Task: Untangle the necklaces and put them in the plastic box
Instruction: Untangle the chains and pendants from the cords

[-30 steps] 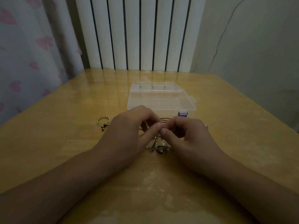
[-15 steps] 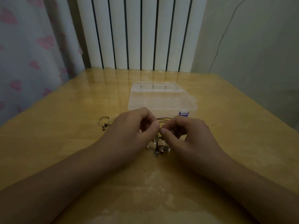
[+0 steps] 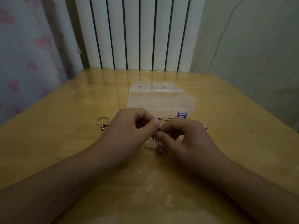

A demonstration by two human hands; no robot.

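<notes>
Left hand (image 3: 129, 126) grip slightly higher

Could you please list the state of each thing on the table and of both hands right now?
Plastic box: lid shut, purple latch at its near side, no necklace seen inside.
Tangled necklaces: knotted, partly lifted, pendants hanging at the table.
Silver chain loop: lying loose on the table, left of the hands.
Left hand: pinching the tangle.
Right hand: pinching the tangle.
</notes>
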